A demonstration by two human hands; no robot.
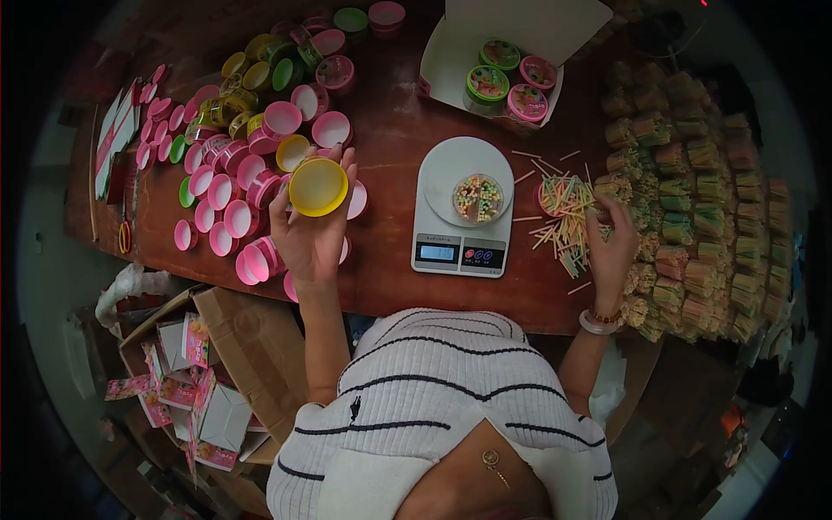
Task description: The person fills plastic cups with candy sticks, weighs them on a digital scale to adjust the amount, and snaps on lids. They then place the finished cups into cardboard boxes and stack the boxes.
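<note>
Head view: clear cup (477, 198) holds colorful sticks.

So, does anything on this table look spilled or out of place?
Perhaps the loose sticks by the right hand: they fan out messily, with a few strays lying apart, while the bundles beside them are packed in rows. I see nothing plainly damaged.

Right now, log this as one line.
left hand: holding round yellow plastic lid | right hand: at thin pastel sticks | clear round tub: on white digital scale

One scale (430, 212), one open white box (450, 69), four round tubs (488, 83) inside (two green, two pink)
</note>
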